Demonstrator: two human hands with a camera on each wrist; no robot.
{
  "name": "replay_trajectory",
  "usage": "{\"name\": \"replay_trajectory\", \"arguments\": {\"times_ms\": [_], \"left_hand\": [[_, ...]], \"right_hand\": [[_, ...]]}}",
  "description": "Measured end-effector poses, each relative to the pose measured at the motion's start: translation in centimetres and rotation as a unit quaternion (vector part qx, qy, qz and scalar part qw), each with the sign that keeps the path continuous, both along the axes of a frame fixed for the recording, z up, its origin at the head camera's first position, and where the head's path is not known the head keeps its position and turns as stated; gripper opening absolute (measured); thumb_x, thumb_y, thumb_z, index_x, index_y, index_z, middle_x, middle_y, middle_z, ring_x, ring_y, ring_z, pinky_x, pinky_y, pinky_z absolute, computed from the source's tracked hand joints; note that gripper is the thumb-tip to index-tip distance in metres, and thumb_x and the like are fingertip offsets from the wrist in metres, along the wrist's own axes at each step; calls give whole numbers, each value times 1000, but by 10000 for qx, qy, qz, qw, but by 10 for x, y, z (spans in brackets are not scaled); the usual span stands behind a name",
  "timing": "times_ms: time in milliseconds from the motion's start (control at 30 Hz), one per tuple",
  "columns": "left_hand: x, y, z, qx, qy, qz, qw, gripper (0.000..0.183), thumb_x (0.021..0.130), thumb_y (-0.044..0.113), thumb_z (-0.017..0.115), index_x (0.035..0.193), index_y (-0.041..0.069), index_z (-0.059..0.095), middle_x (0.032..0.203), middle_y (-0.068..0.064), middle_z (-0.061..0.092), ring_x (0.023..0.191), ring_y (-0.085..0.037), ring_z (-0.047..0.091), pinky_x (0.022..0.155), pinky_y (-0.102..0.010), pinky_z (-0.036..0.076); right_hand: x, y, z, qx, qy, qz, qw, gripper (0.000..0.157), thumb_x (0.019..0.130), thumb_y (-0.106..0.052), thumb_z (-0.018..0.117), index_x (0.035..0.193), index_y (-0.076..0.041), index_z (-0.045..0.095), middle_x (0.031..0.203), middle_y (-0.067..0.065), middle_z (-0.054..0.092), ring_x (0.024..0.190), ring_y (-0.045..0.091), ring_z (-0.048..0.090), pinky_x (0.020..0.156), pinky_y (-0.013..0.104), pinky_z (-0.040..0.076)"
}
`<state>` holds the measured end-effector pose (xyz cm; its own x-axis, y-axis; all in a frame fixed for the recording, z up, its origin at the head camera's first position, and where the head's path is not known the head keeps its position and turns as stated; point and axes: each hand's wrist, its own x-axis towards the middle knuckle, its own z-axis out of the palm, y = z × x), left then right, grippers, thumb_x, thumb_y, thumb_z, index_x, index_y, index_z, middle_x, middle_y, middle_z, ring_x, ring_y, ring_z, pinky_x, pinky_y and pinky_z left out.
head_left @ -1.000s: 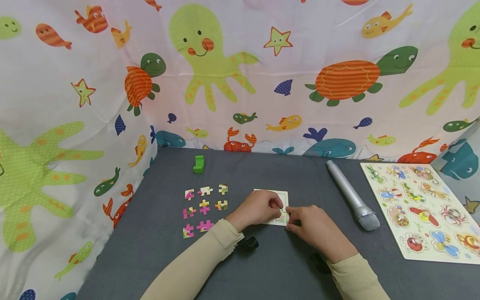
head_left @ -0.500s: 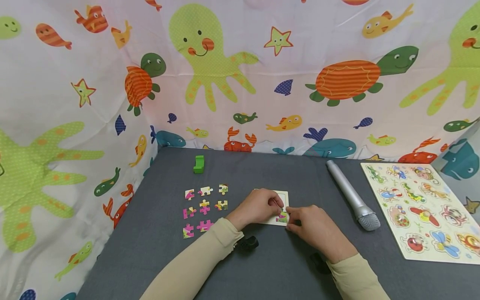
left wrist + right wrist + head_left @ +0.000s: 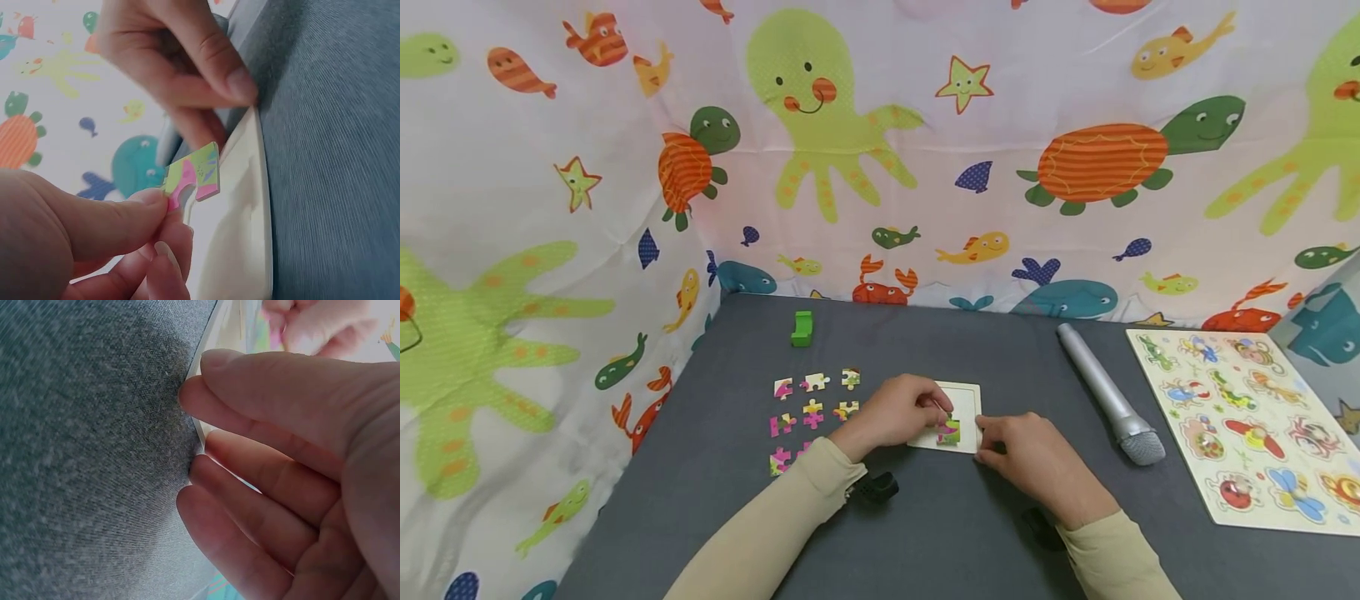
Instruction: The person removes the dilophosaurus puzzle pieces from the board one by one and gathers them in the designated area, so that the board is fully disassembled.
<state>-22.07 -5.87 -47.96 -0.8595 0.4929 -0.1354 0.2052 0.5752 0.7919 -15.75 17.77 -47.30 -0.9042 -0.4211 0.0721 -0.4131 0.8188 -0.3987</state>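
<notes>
A jigsaw piece (image 3: 209, 165), green and pink, is pinched between the thumb and fingers of my left hand (image 3: 891, 415). In the head view that jigsaw piece (image 3: 951, 432) is over the front part of a small cream puzzle tray (image 3: 967, 404); the left wrist view shows it tilted above the tray's pale inside. My right hand (image 3: 1033, 458) holds the tray's right edge near the front corner, its thumb and forefinger close together there. The other fingers of that hand (image 3: 269, 487) are bent beside the edge. Part of the tray is hidden by my left hand.
Several loose jigsaw pieces (image 3: 812, 412) lie left of the tray, some behind my left forearm. Farther back stands a green toy block (image 3: 802, 328). A silver microphone (image 3: 1108, 392) and a large insect picture board (image 3: 1243, 425) lie to the right. A sea-animal cloth (image 3: 880, 167) borders the table.
My left hand has shifted a little left with the jigsaw piece, which has tilted more into view. My right hand stays at the tray's edge. The head view has shifted slightly.
</notes>
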Motion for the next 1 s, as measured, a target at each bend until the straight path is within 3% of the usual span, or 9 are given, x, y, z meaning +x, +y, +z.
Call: {"name": "replay_trajectory", "arguments": {"times_ms": [267, 400, 533, 667, 1000], "left_hand": [[16, -65, 1, -39, -150, 455, 9988, 7, 101, 16, 77, 106, 17, 81, 89, 2, 74, 80, -15, 67, 77, -33, 53], [20, -85, -1, 6, -251, 623, 9977, 6, 100, 14, 77, 105, 15, 81, 89, -1, 74, 70, -16, 62, 65, -34, 51], [21, -94, -5, -25, -369, 682, 9970, 6, 100, 13, 77, 105, 14, 80, 90, -2, 73, 69, -16, 59, 61, -34, 50], [21, -99, -8, -172, -317, 649, 9972, 6, 100, 12, 77, 104, 13, 80, 90, 2, 74, 77, -15, 63, 70, -33, 52], [24, -106, -8, -509, -213, 779, 9954, 5, 101, 13, 76, 104, 16, 78, 91, 3, 73, 76, -16, 63, 71, -34, 55]], "right_hand": [[-1, 5, -2, -6, -135, -40, 9999, 19, 88, -18, 89, 76, -26, 77, 133, 12, 78, 104, 32, 81, 77, 38, 60], [-2, 11, -2, 0, -44, -64, 10000, 22, 88, -17, 89, 75, -27, 75, 131, 13, 78, 102, 32, 81, 76, 37, 59], [-3, 16, -4, 33, -79, -109, 9999, 20, 89, -17, 89, 77, -26, 75, 131, 13, 78, 102, 29, 81, 76, 37, 60], [-2, 16, -7, -9, -83, -130, 9999, 19, 89, -17, 88, 78, -26, 76, 130, 13, 78, 103, 28, 80, 77, 37, 59], [0, 18, -5, -72, -82, -111, 9999, 18, 89, -16, 88, 79, -26, 76, 131, 13, 78, 104, 28, 80, 78, 37, 60]]}}
